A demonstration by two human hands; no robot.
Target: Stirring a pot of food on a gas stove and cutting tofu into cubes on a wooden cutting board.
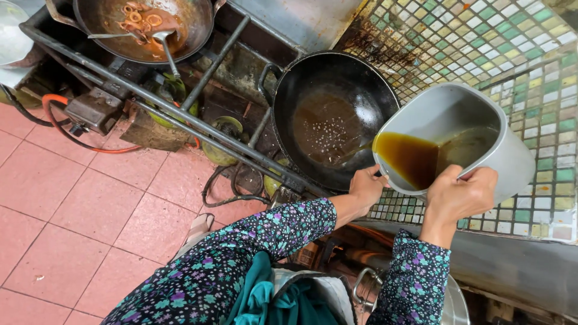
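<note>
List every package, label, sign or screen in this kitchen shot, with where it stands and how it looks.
None in view: no package, label, sign or screen.
Nearest to a container: a plain grey metal pot, unlabelled, tilted over the black wok, held by the left hand and right hand, with brown liquid inside.
A second wok at top left, also unmarked.

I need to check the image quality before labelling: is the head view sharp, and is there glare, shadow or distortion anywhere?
Head view: mostly sharp and evenly daylit; the grey container in the left hand and right hand is crisp, soft glare on the oil in the black wok, deep shadow under the stove frame, wide-angle bending at the tiled counter edges, sleeves near the bottom slightly soft.
</note>
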